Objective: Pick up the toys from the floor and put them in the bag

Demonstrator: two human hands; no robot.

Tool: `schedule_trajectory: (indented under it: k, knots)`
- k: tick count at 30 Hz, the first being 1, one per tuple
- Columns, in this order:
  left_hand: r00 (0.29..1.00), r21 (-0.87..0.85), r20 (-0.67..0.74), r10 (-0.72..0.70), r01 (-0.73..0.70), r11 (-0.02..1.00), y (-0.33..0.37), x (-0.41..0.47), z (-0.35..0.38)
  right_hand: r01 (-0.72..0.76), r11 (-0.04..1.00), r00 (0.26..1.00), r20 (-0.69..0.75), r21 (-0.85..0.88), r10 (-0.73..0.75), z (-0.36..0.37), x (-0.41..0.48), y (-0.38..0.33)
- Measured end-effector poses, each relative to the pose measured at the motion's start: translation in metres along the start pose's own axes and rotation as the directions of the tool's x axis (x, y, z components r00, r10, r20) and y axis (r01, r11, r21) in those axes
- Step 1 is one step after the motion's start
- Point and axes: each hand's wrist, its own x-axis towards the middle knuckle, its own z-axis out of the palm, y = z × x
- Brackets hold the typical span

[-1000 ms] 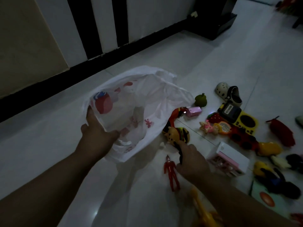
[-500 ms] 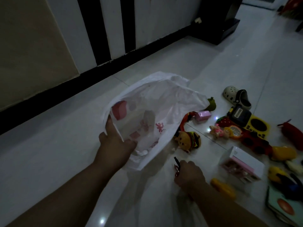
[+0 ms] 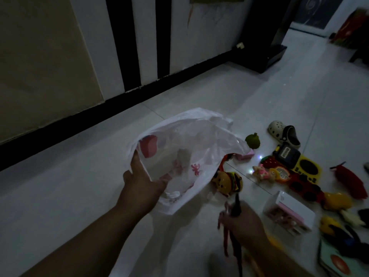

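My left hand (image 3: 142, 181) grips the rim of a white plastic bag (image 3: 185, 144) with red prints and holds its mouth open above the floor. My right hand (image 3: 246, 224), lower right of the bag, is closed around a red figure toy (image 3: 225, 232) and a thin dark toy (image 3: 237, 206), both lifted off the floor and blurred. A burger-shaped toy (image 3: 228, 183) with an orange-red strap lies beside the bag's right edge. A pink block (image 3: 246, 156) sits partly under the bag's edge.
Several toys lie on the white tiles at right: a green fruit (image 3: 252, 141), a small clog shoe (image 3: 284, 133), a yellow-black radio toy (image 3: 295, 163), a strawberry (image 3: 269, 162), a white-pink box (image 3: 289, 212), a red chilli (image 3: 351, 181). The wall with its black skirting (image 3: 99, 116) runs behind.
My right hand closed on the red figure and the dark toy and lifted them off the floor. The view tilted up; the bag stays held open.
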Motion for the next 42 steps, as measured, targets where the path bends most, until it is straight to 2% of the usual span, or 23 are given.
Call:
schedule_trajectory:
  k: [3,5,8,12,15,16,18,19,20,22,23,24,26,28,31,33,36,39,42]
  knots:
    - [1.000,0.030,0.025,-0.013,0.013,0.999,-0.001,-0.002,-0.001,0.111,0.890,0.994,-0.049,0.441,-0.100,-0.027,-0.006,-0.063]
    - [0.999,0.070,0.037,-0.005,0.002,0.998,-0.003,-0.001,-0.001,0.068,0.820,0.998,-0.024,0.568,-0.066,-0.031,0.006,-0.104]
    - [0.999,0.109,0.052,-0.013,0.007,0.994,-0.003,-0.002,-0.003,-0.027,0.795,0.999,0.047,0.606,-0.002,-0.007,0.036,-0.146]
    - [0.997,0.103,0.075,-0.014,0.006,0.995,0.000,-0.010,-0.004,-0.157,0.796,0.983,0.174,0.585,0.066,0.038,0.059,-0.158]
    - [0.996,0.070,0.087,0.026,-0.032,0.997,0.001,-0.016,-0.001,-0.146,0.840,0.988,0.114,0.523,0.101,0.054,0.067,-0.149]
    - [0.995,0.063,0.094,0.037,-0.043,0.997,-0.001,-0.017,0.000,-0.165,0.792,0.986,0.094,0.587,0.135,0.048,0.058,-0.152]
    - [0.993,0.050,0.103,0.050,-0.055,0.997,-0.004,-0.016,0.002,-0.104,0.868,0.994,0.061,0.486,0.085,0.033,0.048,-0.148]
    - [0.993,0.047,0.103,0.063,-0.068,0.997,-0.006,-0.015,0.002,-0.156,0.804,0.986,0.131,0.574,0.098,0.024,0.047,-0.140]
    - [0.992,0.047,0.107,0.065,-0.070,0.996,-0.006,-0.016,0.002,-0.149,0.737,0.985,0.165,0.659,0.052,0.013,0.038,-0.133]
    - [0.990,0.055,0.124,0.060,-0.067,0.996,-0.007,-0.014,0.003,0.046,0.886,0.996,0.049,0.461,-0.077,-0.011,0.020,-0.111]
    - [0.990,0.063,0.128,0.053,-0.061,0.996,-0.008,-0.013,0.004,0.132,0.955,0.991,-0.032,0.265,-0.128,-0.024,0.014,-0.091]
    - [0.992,0.077,0.123,0.039,-0.049,0.996,-0.009,-0.012,0.006,0.215,0.976,0.973,-0.097,0.045,-0.210,-0.038,0.008,-0.068]
    - [0.994,0.079,0.103,0.046,-0.055,0.995,-0.013,-0.007,0.009,0.236,0.928,0.951,-0.128,-0.290,-0.282,-0.061,0.000,-0.022]
    - [0.992,0.092,0.101,0.078,-0.088,0.992,-0.013,-0.004,0.012,0.133,0.863,0.985,-0.029,-0.487,-0.168,-0.073,-0.008,0.026]
    - [0.986,0.082,0.097,0.133,-0.141,0.987,-0.008,-0.007,0.013,0.043,0.790,0.990,0.134,-0.612,0.050,-0.066,-0.015,0.086]
    - [0.984,0.077,0.101,0.148,-0.156,0.985,-0.008,-0.009,0.014,-0.015,0.778,0.979,0.147,-0.628,0.138,-0.051,-0.017,0.110]
    - [0.983,0.097,0.108,0.149,-0.160,0.982,-0.009,-0.016,0.015,-0.086,0.734,0.988,0.037,-0.674,0.150,-0.031,-0.027,0.116]
    - [0.984,0.132,0.116,0.135,-0.149,0.980,-0.008,-0.023,0.015,-0.174,0.720,0.974,-0.009,-0.672,0.227,-0.014,-0.032,0.115]
    - [0.981,0.120,0.112,0.157,-0.171,0.978,-0.009,-0.023,0.014,-0.097,0.692,0.991,-0.004,-0.715,0.134,-0.009,-0.031,0.118]
